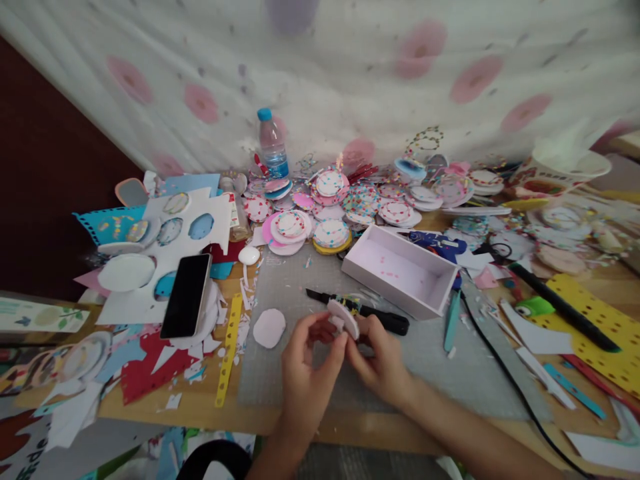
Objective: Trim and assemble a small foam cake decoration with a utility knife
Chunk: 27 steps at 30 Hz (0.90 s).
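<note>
Both hands meet over the grey cutting mat (425, 373) near its middle. My left hand (313, 367) pinches a small white piece at the near side of a round white foam disc (345, 319). My right hand (377, 357) grips the disc's right edge, fingers closed on it. The disc is tilted up, nearly on edge. Left of my hands, a flat white paper circle (269, 328) lies on the mat. Just behind them lies a black-handled knife (393, 322), partly hidden by the disc.
A white open box (400, 270) holds tiny pink bits. Decorated discs (333, 233) crowd the back beside a water bottle (273, 147). A phone (186, 297) and yellow strip (229, 350) lie left. Teal tweezers (453, 320), a black cable (500, 370) and yellow foam (600, 327) lie right.
</note>
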Available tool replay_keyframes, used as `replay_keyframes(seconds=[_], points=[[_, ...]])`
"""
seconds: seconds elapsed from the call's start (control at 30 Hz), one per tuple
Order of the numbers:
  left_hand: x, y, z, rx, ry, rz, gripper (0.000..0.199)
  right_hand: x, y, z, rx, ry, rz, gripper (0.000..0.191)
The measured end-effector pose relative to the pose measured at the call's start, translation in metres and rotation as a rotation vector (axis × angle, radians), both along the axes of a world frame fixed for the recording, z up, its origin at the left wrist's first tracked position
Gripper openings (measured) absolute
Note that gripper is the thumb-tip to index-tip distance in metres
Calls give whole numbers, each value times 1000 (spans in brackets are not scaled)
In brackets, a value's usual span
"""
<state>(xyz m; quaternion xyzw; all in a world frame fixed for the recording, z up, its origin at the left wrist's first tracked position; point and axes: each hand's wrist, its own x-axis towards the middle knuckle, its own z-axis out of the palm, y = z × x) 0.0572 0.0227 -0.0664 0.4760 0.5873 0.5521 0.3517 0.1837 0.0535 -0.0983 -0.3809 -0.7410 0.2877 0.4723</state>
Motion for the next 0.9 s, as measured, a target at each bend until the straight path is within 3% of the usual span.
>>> replay_keyframes(seconds=[0.17, 0.27, 0.33, 0.43, 0.57, 0.73, 0.83, 0.9], points=[[-13, 8, 3, 18, 58, 63, 6, 2, 2, 10, -108, -112, 297, 28], [-25, 12, 7, 76, 134, 51, 5, 4, 3, 14, -83, -206, 391, 35], [-32, 13, 8, 88, 175, 28, 7, 6, 2, 13, -14, -226, 388, 35], [-44, 12, 8, 69, 212, 5, 9, 10, 1, 8, 62, -117, 272, 30], [-57, 7, 12, 74, 342, -120, 12, 9, 4, 7, -119, 199, 129, 30], [-57, 1, 21, 139, 495, -331, 16, 2, 9, 12, -349, 183, 368, 60], [-45, -3, 17, 121, 379, -283, 15, 0, 6, 10, -401, 177, 355, 56], [-33, -7, 10, 62, 140, -211, 18, -1, 5, 6, -380, 219, 285, 52]])
